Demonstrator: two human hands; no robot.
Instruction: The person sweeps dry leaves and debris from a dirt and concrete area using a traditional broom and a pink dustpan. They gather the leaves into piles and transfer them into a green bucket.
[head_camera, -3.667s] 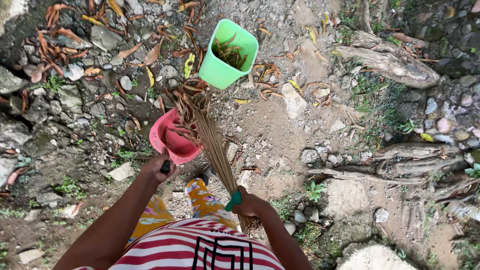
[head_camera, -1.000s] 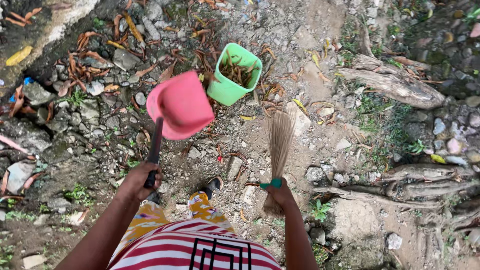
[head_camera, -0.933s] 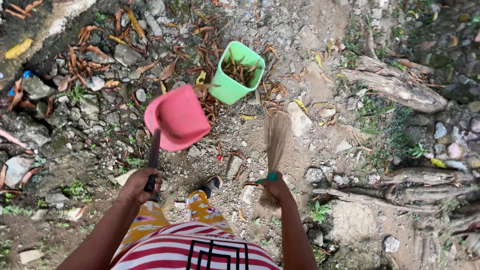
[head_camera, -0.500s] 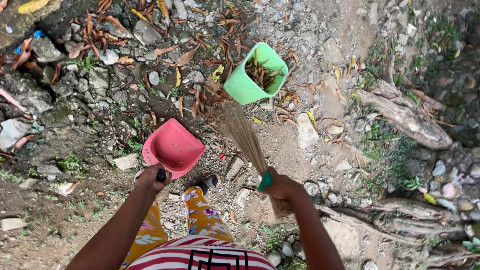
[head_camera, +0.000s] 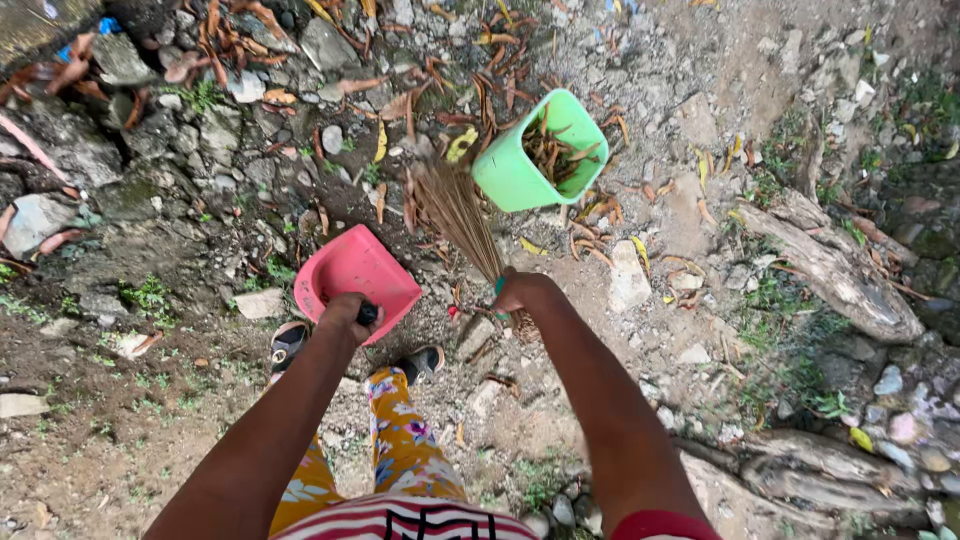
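Pink is the colour of the dustpan (head_camera: 352, 276) you hold low over the stony ground (head_camera: 700, 120). Your left hand (head_camera: 345, 316) is closed tight around its dark handle, and the pan tips away from you, just in front of your feet. Your right hand (head_camera: 520, 292) is wrapped shut around the green-tipped end of a stick broom (head_camera: 458, 212). The brown bristles point up and away from you, toward the dry leaves (head_camera: 420, 90). The broom tips sit just beside a green bucket (head_camera: 538, 150), which lies tilted on the ground with its open mouth facing up and to the right. You can see brown leaves inside the bucket. The dustpan is near the broom, to its left, and I cannot tell if the 2 touch. Grey rocks (head_camera: 330, 45) lie at the top, and a thick root (head_camera: 830, 270) runs along the right side.
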